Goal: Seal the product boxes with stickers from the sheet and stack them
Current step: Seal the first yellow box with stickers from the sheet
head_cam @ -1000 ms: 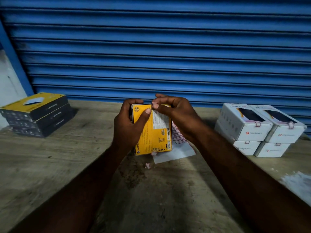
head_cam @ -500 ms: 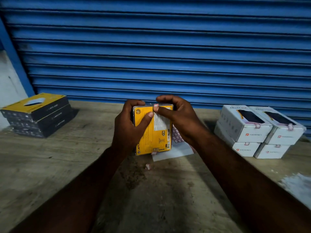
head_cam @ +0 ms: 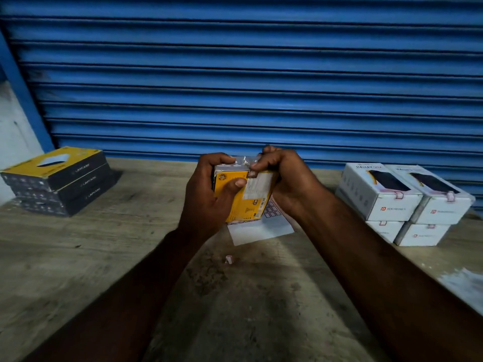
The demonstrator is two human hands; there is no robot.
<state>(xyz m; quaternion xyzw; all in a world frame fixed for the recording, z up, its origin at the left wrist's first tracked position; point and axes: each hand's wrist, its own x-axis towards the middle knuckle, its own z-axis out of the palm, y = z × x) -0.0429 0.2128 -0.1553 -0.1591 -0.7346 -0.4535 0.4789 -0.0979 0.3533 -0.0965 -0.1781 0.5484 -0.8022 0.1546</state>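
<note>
Mid-frame: yellow product box (head_cam: 243,198) gripped by both hands. L hand (head_cam: 206,197) wraps its left side, thumb on front; R hand (head_cam: 286,176) curls over top-right corner, thumb on a small sticker (head_cam: 252,174) at the edge (sticker sheet (head_cam: 261,229) lies on table (head_cam: 104,257) just below). White boxes (head_cam: 407,205) stacked right

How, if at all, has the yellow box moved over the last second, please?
Yes. The yellow box has tipped: its grey top end now shows, and its lower edge covers less of the sticker sheet on the table.
</note>
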